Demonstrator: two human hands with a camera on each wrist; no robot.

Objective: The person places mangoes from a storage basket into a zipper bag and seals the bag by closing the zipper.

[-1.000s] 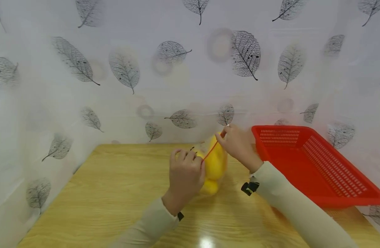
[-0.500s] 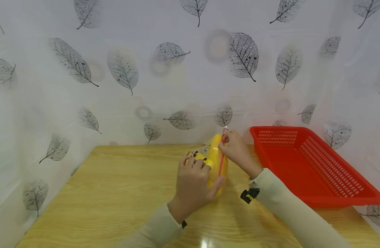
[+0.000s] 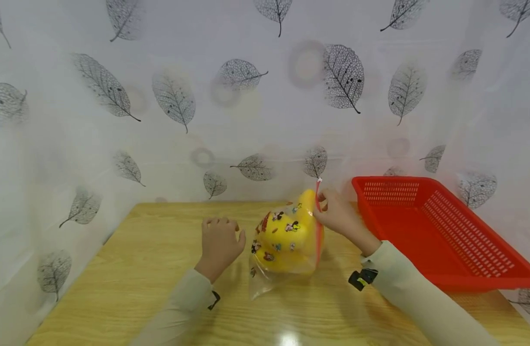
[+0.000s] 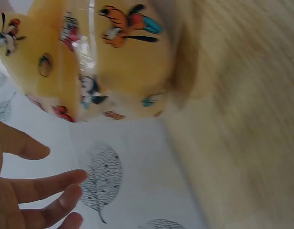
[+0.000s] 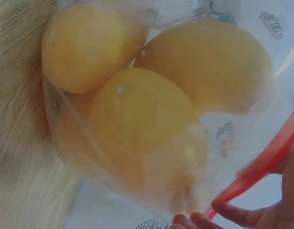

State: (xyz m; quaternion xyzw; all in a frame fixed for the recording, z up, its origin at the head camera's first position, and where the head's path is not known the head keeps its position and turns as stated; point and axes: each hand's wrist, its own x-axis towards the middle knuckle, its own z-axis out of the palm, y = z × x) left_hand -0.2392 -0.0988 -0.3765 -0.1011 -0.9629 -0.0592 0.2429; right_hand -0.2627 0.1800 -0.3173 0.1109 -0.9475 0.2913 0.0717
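A clear zip bag (image 3: 286, 240) printed with small cartoon figures stands on the table, full of yellow contents. Through its plastic in the right wrist view show several smooth, rounded yellow fruits (image 5: 142, 109); their exact kind I cannot tell. Along the bag's right side runs a red zip strip (image 3: 319, 240) with a white slider at the top. My right hand (image 3: 337, 216) pinches this strip near its upper end between thumb and fingers. To the left of the bag, apart from it, my left hand (image 3: 220, 246) is raised with loosely bent fingers and holds nothing.
A red plastic basket (image 3: 429, 235) with slotted sides stands at the right, beside my right forearm. The wooden table (image 3: 161, 259) meets a white leaf-patterned curtain (image 3: 265, 105) at the back and left. Dark straps (image 3: 362, 278) circle both wrists.
My left hand has let go of the bag and moved left, so the printed side shows. My right hand stays on the red strip, which now stands nearly upright.
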